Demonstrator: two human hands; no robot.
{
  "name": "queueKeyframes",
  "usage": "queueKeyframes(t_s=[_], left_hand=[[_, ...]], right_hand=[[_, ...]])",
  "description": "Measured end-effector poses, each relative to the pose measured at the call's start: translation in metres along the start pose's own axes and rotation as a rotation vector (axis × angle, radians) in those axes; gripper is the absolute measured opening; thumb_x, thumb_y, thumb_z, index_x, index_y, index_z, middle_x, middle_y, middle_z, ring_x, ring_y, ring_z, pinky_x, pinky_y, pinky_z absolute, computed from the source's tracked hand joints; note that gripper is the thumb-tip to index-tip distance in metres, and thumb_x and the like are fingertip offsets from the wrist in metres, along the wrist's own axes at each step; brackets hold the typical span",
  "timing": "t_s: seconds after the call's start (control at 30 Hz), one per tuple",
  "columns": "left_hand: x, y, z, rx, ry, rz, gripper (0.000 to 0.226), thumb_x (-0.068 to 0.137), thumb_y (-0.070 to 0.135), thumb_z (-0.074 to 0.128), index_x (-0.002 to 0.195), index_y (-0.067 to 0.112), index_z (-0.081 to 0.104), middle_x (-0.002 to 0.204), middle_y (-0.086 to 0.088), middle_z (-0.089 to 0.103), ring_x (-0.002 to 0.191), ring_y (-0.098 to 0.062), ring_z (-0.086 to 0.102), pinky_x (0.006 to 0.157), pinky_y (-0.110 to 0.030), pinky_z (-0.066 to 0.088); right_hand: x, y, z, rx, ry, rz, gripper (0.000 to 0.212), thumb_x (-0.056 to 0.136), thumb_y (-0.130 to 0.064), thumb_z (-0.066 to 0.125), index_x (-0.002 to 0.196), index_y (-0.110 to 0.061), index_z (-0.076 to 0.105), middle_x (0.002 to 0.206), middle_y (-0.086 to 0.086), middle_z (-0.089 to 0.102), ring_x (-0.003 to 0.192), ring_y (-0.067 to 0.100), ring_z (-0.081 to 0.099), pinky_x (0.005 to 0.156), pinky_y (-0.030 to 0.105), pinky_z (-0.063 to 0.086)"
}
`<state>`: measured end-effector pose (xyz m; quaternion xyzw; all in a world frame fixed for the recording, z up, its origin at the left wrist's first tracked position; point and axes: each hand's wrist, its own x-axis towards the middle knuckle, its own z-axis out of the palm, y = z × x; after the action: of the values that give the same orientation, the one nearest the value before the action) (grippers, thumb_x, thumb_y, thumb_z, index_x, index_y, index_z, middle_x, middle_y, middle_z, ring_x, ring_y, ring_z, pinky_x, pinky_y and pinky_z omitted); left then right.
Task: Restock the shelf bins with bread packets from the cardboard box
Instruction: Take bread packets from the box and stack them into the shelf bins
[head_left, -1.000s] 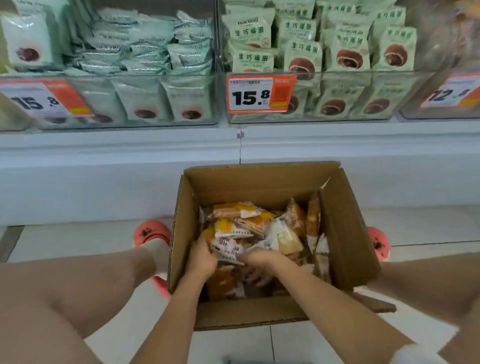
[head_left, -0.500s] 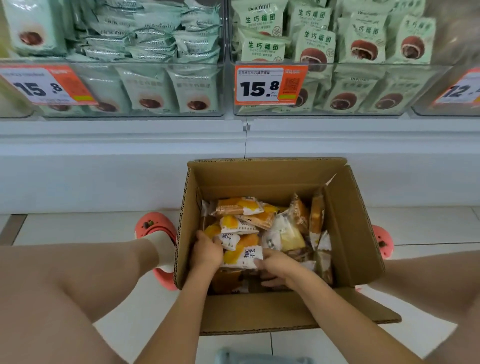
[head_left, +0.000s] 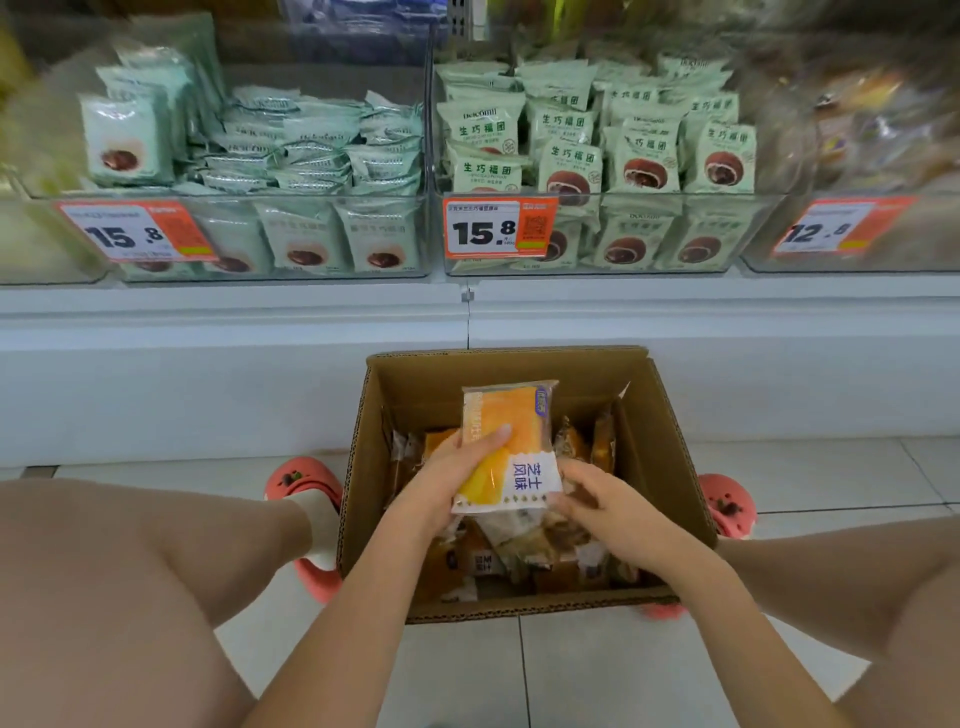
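Above the open cardboard box (head_left: 670, 457) on the floor, the left hand (head_left: 441, 483) gripped an orange bread packet (head_left: 511, 447), fingers wrapped around it; the right hand (head_left: 605, 512) pinched its lower corner.

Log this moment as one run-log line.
step: lifting packet | left hand: holds orange bread packet above cardboard box | right hand: at packet's lower edge, grip unclear | shelf bins: green packets

Pink clogs (head_left: 304, 486) — white socks (head_left: 318, 519)
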<state>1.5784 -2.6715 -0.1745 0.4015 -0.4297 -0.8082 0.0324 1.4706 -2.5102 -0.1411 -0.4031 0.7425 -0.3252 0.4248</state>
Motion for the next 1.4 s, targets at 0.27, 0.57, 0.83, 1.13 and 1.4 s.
queueKeyframes(t_s=[0.27,0.57,0.83,1.13,1.4], left_hand=[[-0.019,0.041,0.043,0.092,-0.220,0.364,0.051,0.070,0.019,0.076,0.118,0.010,0.059,0.112,-0.013,0.068,0.100,-0.029,0.066,0.090,-0.044,0.052],[-0.066,0.178,0.116,0.413,0.052,0.953,0.018,0.094,0.038,0.053,0.091,0.024,0.064,0.089,0.012,0.066,0.090,-0.008,0.061,0.087,-0.031,0.047],[-0.059,0.360,0.164,1.184,0.998,1.946,0.037,0.094,0.027,0.044,0.122,0.010,0.059,0.129,-0.010,0.058,0.121,-0.026,0.050,0.107,-0.045,0.024],[-0.014,0.411,0.158,1.252,1.278,2.150,0.034,0.097,0.025,0.036,0.077,0.010,0.060,0.071,-0.007,0.062,0.069,-0.027,0.057,0.090,-0.039,0.043],[-0.006,0.415,0.154,1.191,1.359,2.237,0.030,0.095,0.022,0.041,0.077,0.010,0.062,0.069,-0.005,0.061,0.066,-0.026,0.056,0.086,-0.035,0.041]], right_hand=[[0.005,-0.038,-0.040,0.495,0.136,-0.040,0.043,0.078,-0.044,0.062,0.118,-0.034,0.051,0.109,-0.002,0.070,0.099,0.014,0.068,0.083,0.035,0.055],[-0.039,-0.135,-0.175,0.150,0.473,-0.270,0.055,0.067,-0.048,0.067,0.119,-0.031,0.057,0.118,-0.003,0.063,0.114,0.020,0.057,0.096,0.036,0.046],[-0.077,-0.303,-0.349,-0.532,0.915,-0.631,0.039,0.077,-0.023,0.076,0.110,-0.013,0.057,0.088,0.006,0.053,0.066,0.003,0.043,0.068,0.014,0.038],[0.012,-0.373,-0.404,-1.128,0.633,-0.314,0.049,0.075,-0.033,0.077,0.117,-0.019,0.057,0.101,-0.003,0.052,0.099,0.022,0.051,0.086,0.036,0.038],[0.048,-0.346,-0.391,-0.899,0.407,-0.393,0.027,0.086,-0.028,0.066,0.112,-0.034,0.061,0.104,0.001,0.061,0.089,0.016,0.057,0.081,0.029,0.044]])
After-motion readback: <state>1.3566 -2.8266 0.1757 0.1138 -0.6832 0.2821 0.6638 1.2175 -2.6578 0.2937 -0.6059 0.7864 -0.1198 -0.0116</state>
